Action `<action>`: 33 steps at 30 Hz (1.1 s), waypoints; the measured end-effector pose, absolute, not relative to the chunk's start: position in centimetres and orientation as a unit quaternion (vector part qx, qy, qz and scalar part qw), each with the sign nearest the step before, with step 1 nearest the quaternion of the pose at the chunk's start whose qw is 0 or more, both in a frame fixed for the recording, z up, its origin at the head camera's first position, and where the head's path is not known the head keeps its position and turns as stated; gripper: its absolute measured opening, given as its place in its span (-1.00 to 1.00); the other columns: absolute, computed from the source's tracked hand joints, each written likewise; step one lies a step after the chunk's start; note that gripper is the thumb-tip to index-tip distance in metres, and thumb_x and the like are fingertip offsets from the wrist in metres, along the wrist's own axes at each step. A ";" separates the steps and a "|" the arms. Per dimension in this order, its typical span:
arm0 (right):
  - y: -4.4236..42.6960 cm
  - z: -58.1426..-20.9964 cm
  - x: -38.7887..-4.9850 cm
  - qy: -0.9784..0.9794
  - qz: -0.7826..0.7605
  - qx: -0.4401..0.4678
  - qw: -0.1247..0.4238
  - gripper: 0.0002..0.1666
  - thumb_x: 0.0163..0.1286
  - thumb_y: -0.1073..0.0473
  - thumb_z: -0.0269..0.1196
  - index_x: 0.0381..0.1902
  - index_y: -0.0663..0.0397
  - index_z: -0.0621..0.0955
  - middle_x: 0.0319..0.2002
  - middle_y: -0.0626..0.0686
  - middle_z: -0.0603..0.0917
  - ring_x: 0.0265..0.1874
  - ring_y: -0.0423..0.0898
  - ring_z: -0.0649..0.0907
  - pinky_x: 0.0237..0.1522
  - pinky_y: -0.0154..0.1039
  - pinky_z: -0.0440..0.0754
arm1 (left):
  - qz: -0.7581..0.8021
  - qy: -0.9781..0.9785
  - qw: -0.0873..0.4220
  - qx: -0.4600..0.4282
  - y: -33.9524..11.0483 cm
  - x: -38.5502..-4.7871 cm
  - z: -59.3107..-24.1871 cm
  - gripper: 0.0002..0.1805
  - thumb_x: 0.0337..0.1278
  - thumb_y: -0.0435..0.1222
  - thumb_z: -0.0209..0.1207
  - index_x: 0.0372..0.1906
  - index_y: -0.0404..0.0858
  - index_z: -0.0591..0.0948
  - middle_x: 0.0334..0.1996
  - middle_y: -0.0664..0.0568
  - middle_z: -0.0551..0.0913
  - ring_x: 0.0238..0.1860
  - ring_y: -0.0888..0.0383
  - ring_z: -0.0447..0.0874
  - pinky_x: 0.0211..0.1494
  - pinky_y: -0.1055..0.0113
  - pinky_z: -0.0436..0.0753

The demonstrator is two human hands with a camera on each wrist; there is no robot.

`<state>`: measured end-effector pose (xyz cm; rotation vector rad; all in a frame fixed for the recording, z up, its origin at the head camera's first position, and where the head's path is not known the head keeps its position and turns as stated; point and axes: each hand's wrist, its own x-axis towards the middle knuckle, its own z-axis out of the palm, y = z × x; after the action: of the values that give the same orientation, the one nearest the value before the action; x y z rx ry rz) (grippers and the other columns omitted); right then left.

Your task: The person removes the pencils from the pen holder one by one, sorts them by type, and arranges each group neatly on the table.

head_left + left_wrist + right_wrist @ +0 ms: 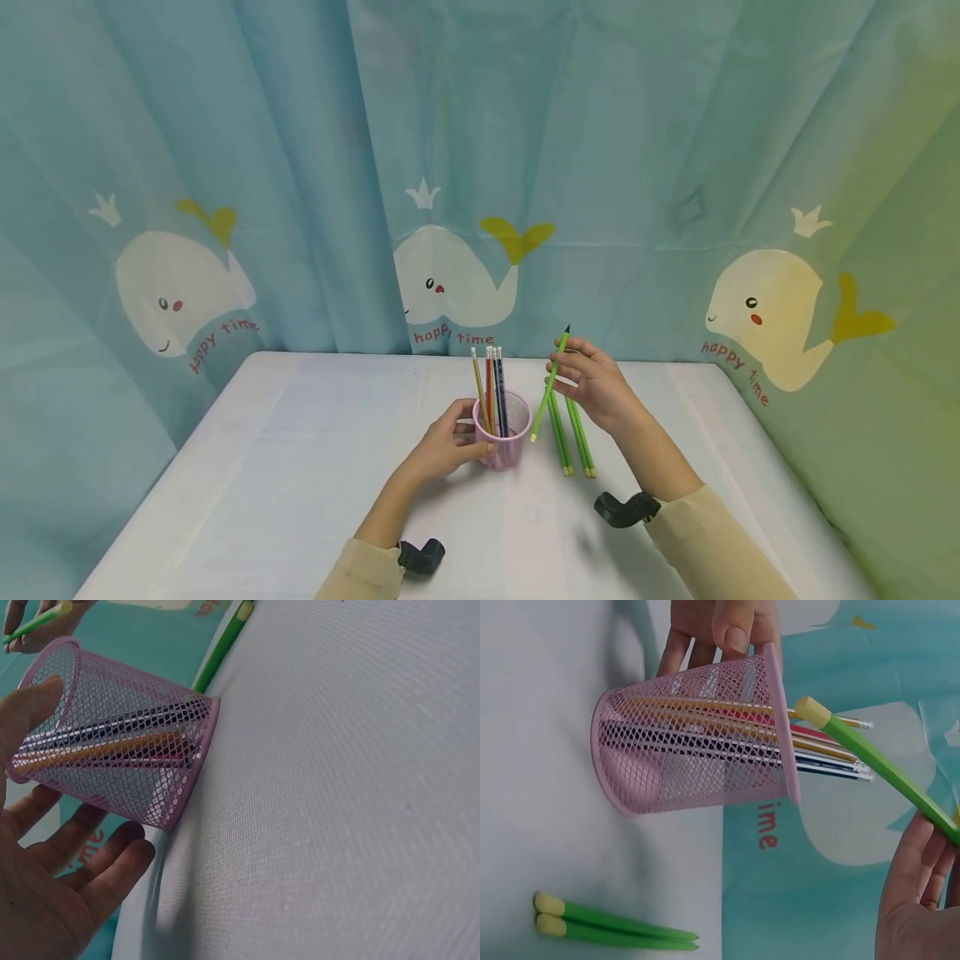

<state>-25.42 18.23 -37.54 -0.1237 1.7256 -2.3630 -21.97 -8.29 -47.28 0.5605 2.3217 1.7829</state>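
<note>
A blue-green curtain (622,167) backs the scene, and in front of it the white worktop (300,467) gives the cup a flat base to stand on. The two hands are apart. The left hand (446,442) is wrapped round the side of the pink mesh cup (510,456), thumb nearest the viewer and fingers beyond, probably to steady so light a thing. The right hand (596,385) pinches one green pencil (551,383) near its dark tip, which leaves the length below free; the pale end hangs lowest, just beside the cup's rim, though whether they touch I cannot tell. The upright cup holds several thinner pencils (501,392), light ends up, leaning because its mouth is wide for so few. More green pencils lie to the right of the cup in a left pair (560,433) and a right pair (581,433), pale ends towards the person, within the right hand's easy reach.
</note>
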 end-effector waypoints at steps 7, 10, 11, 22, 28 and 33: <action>19.0 -37.7 -25.1 0.602 -0.788 -0.063 0.112 -0.80 0.51 0.27 0.12 0.05 0.03 0.47 -0.18 -0.04 0.62 -0.19 -0.14 0.68 0.03 -0.14 0.72 | 0.595 0.777 0.078 0.189 -8.2 -22.1 -47.4 -0.21 0.06 -0.28 0.43 0.37 -0.28 0.31 0.29 -0.27 0.45 0.22 -0.24 0.55 0.28 0.01 0.60; 19.3 -37.8 -25.0 0.611 -0.781 -0.063 0.112 -0.78 0.51 0.26 0.11 0.07 0.03 0.46 -0.17 -0.03 0.62 -0.19 -0.15 0.69 0.07 -0.08 0.70 | 0.594 0.778 0.077 0.189 -8.2 -22.2 -47.5 -0.22 0.07 -0.27 0.43 0.37 -0.27 0.32 0.30 -0.26 0.45 0.22 -0.24 0.55 0.27 0.01 0.60; 19.5 -37.9 -25.0 0.614 -0.779 -0.062 0.112 -0.77 0.52 0.26 0.11 0.08 0.04 0.46 -0.16 -0.03 0.61 -0.19 -0.15 0.69 0.09 -0.06 0.70 | 0.593 0.779 0.076 0.191 -8.2 -22.2 -47.6 -0.23 0.07 -0.27 0.42 0.37 -0.27 0.32 0.30 -0.26 0.44 0.22 -0.24 0.54 0.27 0.00 0.60; 21.1 -39.5 -24.7 0.648 -0.751 -0.057 0.115 -0.76 0.49 0.26 0.16 0.08 0.04 0.46 -0.16 -0.01 0.57 -0.17 -0.13 0.70 0.05 -0.07 0.72 | 0.597 0.777 0.082 0.183 -8.2 -22.0 -47.3 -0.23 0.08 -0.27 0.41 0.37 -0.26 0.32 0.31 -0.24 0.44 0.24 -0.22 0.54 0.28 0.02 0.60; 21.9 -40.2 -24.7 0.672 -0.730 -0.052 0.111 -0.74 0.50 0.25 0.15 0.09 0.04 0.45 -0.15 -0.01 0.58 -0.17 -0.13 0.70 -0.03 -0.15 0.74 | 0.595 0.778 0.082 0.183 -8.2 -22.1 -47.4 -0.23 0.08 -0.30 0.40 0.38 -0.27 0.31 0.30 -0.26 0.44 0.24 -0.25 0.53 0.28 0.01 0.60; 22.8 -40.9 -24.8 0.685 -0.719 -0.052 0.109 -0.74 0.50 0.21 0.17 0.09 0.01 0.46 -0.12 -0.01 0.59 -0.11 -0.09 0.69 0.00 -0.14 0.73 | 0.594 0.780 0.081 0.180 -8.2 -22.1 -47.5 -0.24 0.08 -0.28 0.40 0.38 -0.26 0.32 0.30 -0.25 0.45 0.24 -0.24 0.53 0.29 -0.01 0.59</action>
<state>-24.78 22.81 -40.88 -0.1542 2.0132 -2.1138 -22.06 -8.24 -47.51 0.5380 2.3315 1.7759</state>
